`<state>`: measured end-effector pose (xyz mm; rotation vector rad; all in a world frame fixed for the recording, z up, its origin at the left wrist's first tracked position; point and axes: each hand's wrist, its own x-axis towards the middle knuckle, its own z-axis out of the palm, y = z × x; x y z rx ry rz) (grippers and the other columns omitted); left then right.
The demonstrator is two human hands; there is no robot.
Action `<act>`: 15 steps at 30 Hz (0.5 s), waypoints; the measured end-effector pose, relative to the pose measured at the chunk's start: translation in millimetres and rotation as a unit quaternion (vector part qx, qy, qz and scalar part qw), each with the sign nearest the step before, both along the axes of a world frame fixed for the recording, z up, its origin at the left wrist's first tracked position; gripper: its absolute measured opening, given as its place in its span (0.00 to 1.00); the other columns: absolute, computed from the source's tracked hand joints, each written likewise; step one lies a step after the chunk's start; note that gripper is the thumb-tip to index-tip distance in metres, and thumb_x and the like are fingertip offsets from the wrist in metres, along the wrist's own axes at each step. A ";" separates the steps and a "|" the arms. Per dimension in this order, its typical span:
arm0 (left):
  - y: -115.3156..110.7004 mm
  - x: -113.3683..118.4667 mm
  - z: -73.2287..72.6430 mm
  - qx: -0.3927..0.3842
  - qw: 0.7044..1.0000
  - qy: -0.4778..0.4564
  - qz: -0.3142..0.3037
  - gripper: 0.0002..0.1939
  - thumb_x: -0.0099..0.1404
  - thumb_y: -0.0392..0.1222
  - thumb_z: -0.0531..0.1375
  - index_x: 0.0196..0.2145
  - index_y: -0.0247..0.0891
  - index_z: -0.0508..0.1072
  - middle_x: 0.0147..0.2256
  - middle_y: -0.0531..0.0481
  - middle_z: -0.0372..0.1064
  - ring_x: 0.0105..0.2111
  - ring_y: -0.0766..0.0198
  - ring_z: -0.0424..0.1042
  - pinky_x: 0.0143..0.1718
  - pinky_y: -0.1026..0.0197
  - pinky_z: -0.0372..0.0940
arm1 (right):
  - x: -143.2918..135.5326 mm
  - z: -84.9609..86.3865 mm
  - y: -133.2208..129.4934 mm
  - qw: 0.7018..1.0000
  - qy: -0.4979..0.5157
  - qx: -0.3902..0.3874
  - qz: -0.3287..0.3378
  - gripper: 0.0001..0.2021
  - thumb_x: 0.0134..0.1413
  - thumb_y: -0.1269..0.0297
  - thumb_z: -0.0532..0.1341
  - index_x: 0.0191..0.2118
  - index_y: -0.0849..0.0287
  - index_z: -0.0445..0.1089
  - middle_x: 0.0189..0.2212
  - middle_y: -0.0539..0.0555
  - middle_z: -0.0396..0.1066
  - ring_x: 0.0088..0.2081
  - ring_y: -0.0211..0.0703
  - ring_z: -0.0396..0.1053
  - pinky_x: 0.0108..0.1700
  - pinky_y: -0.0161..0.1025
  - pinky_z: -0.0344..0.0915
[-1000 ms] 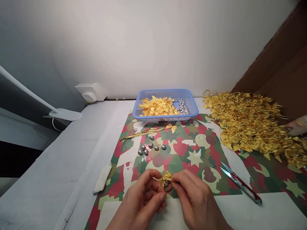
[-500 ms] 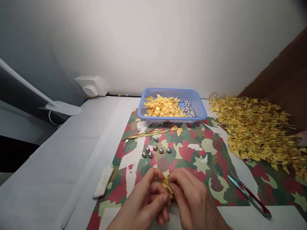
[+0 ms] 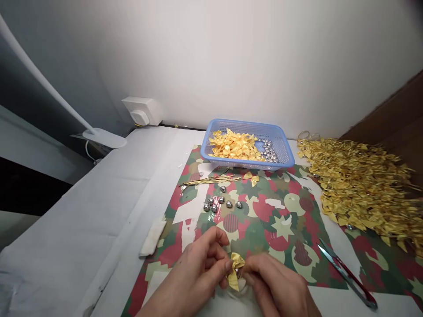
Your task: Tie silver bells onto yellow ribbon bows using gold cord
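Between my two hands near the bottom centre is a yellow bow [image 3: 235, 269] with a small silver bell at its middle. My left hand [image 3: 205, 268] pinches the bow's left side between thumb and fingers. From the right, my right hand [image 3: 277, 281] has its fingertips closed at the bow's right side, by the bell; what exactly they grip is too small to tell. Beyond my hands lie several loose silver bells [image 3: 222, 200], a bundle of gold cords [image 3: 211, 180] and a loose yellow bow [image 3: 254, 180].
A blue basket [image 3: 247, 165] of bows and bells stands at the back. Many finished-looking bows with cords form a heap [image 3: 363, 185] at right. Red-handled scissors [image 3: 350, 277] lie at front right. A folded white cloth [image 3: 153, 238] and a lamp [image 3: 105, 137] are at left.
The bow between my hands has turned and spread, showing its loops and bell. My right hand has shifted slightly right, away from my left. The whole view has swung somewhat left.
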<state>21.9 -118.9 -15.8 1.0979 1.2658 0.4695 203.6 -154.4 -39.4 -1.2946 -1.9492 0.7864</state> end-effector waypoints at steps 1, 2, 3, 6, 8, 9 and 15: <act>-0.4 0.5 0.3 0.000 1.000 0.000 0.002 0.06 0.65 0.33 0.56 0.37 0.42 0.63 0.23 0.62 0.64 0.23 0.67 0.67 0.20 0.67 0.57 | 0.9 3.3 5.0 1.000 -0.004 -0.002 0.005 0.10 0.68 0.69 0.51 0.34 0.52 0.63 0.26 0.45 0.66 0.27 0.36 0.67 0.30 0.30 0.61; -0.9 0.6 0.4 0.000 1.000 0.000 0.007 0.06 0.65 0.33 0.56 0.37 0.42 0.63 0.23 0.62 0.64 0.24 0.66 0.68 0.19 0.67 0.57 | 1.8 5.2 9.9 1.000 -0.011 0.003 0.011 0.10 0.67 0.70 0.50 0.35 0.53 0.63 0.26 0.46 0.65 0.27 0.36 0.66 0.29 0.31 0.60; -1.5 0.3 0.3 -0.001 1.000 -0.003 0.013 0.06 0.65 0.33 0.56 0.37 0.42 0.63 0.23 0.61 0.64 0.24 0.65 0.68 0.20 0.66 0.58 | 2.5 5.5 14.1 0.999 -0.024 0.013 0.017 0.10 0.67 0.71 0.49 0.36 0.53 0.63 0.27 0.46 0.65 0.27 0.37 0.66 0.30 0.31 0.60; -4.8 -1.9 -1.3 0.008 0.999 -0.020 0.031 0.05 0.65 0.32 0.55 0.37 0.42 0.64 0.25 0.60 0.65 0.26 0.64 0.69 0.24 0.64 0.62 | 2.4 -2.1 19.8 0.994 -0.088 0.050 0.029 0.12 0.64 0.76 0.48 0.36 0.56 0.65 0.28 0.50 0.66 0.29 0.41 0.65 0.32 0.34 0.60; -8.0 -3.3 -3.1 0.016 0.998 -0.035 0.040 0.06 0.66 0.32 0.54 0.37 0.42 0.65 0.27 0.59 0.66 0.27 0.64 0.69 0.26 0.63 0.64 | -0.1 -9.1 18.6 0.989 -0.128 0.069 0.028 0.12 0.63 0.76 0.49 0.34 0.56 0.65 0.29 0.51 0.66 0.30 0.42 0.65 0.32 0.35 0.59; -9.6 -3.7 -4.0 0.024 0.998 -0.040 0.041 0.06 0.66 0.32 0.53 0.37 0.42 0.65 0.27 0.58 0.66 0.27 0.64 0.69 0.27 0.63 0.65 | -1.9 -11.6 17.1 0.987 -0.140 0.078 0.023 0.12 0.63 0.77 0.49 0.33 0.56 0.66 0.29 0.51 0.66 0.30 0.43 0.65 0.32 0.35 0.58; -13.4 -4.9 -7.1 0.078 0.996 -0.013 0.028 0.09 0.68 0.32 0.52 0.42 0.44 0.66 0.30 0.56 0.66 0.28 0.62 0.71 0.31 0.60 0.68 | -13.1 -9.0 10.7 0.970 -0.202 0.137 -0.008 0.11 0.58 0.78 0.52 0.32 0.57 0.66 0.27 0.51 0.63 0.30 0.43 0.64 0.29 0.37 0.55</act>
